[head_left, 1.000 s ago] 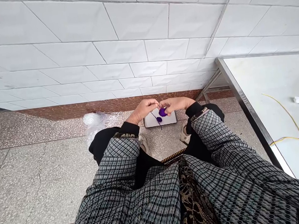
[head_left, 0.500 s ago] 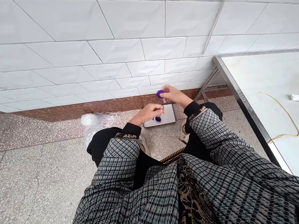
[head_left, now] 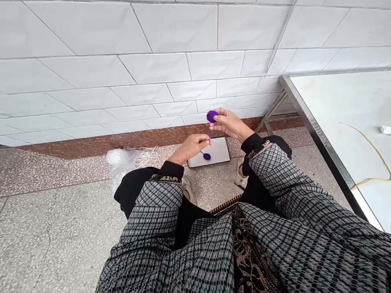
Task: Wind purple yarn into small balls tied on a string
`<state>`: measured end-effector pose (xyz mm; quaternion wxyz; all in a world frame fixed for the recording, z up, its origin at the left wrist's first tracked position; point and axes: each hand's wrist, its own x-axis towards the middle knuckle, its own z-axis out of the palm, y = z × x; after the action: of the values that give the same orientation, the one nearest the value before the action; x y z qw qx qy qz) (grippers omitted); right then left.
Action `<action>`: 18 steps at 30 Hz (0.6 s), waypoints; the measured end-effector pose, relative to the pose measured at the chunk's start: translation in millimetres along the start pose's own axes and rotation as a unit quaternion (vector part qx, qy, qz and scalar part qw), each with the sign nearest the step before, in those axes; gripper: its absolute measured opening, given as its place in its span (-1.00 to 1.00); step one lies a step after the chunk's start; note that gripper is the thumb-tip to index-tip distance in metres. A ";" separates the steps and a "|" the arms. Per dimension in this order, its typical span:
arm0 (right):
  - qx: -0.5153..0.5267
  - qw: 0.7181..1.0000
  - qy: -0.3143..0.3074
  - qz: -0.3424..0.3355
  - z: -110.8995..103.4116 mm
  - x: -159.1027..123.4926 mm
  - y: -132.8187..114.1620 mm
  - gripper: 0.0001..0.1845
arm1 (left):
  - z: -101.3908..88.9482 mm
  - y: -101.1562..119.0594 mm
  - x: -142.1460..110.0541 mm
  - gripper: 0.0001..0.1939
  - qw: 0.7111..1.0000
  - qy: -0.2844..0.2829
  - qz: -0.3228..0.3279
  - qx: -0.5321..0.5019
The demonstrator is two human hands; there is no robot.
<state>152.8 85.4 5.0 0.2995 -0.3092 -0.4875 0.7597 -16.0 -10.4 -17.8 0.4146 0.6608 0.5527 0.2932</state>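
Observation:
A small ball of purple yarn [head_left: 212, 116] is gripped in the fingers of my right hand [head_left: 228, 124]. Lower and to its left, my left hand [head_left: 191, 147] pinches a strand of purple yarn [head_left: 209, 133] that runs up to the ball. Beneath my hands a shallow white tray [head_left: 219, 151] with a dark rim lies on the floor. A second, smaller purple yarn ball [head_left: 207, 156] shows over the tray, with a strand leading up toward my left hand.
On the floor left of my knee sits a clear plastic bag [head_left: 118, 163] beside white cord [head_left: 147, 155]. A metal-edged table [head_left: 356, 108] stands at the right, bearing a yellow cord [head_left: 376, 151]. The white tiled wall [head_left: 150, 69] rises close in front.
My right hand has turned and shifted slightly, so the yarn ball shows more fully. My left hand has moved slightly left, still pinching the strand.

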 end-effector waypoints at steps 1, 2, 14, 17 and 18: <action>-0.038 0.999 0.030 0.002 -1.4 2.3 3.6 -0.74 | 1.7 2.3 -1.1 -0.77 0.999 -0.044 0.012 -0.002; -0.095 0.994 0.046 0.012 -2.8 3.7 7.0 -0.74 | 2.5 4.3 -2.2 -0.76 0.997 -0.074 0.021 -0.004; -0.004 0.987 -0.155 0.052 -4.1 -12.9 -12.0 -0.69 | -10.5 1.2 -3.6 -0.84 0.992 0.058 -0.026 -0.112; 0.067 0.996 -0.048 -0.032 -3.0 -7.8 -13.3 -0.69 | -1.2 0.3 -0.7 -0.86 0.991 0.020 -0.035 -0.127; 0.061 0.997 -0.020 -0.046 -2.5 -5.7 -11.6 -0.70 | 1.7 0.9 -0.2 -0.86 0.992 0.001 -0.032 -0.123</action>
<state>160.2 86.5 15.9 0.3422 -0.2521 -0.4596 0.7798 -14.2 -11.0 -17.8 0.5014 0.5866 0.5334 0.3463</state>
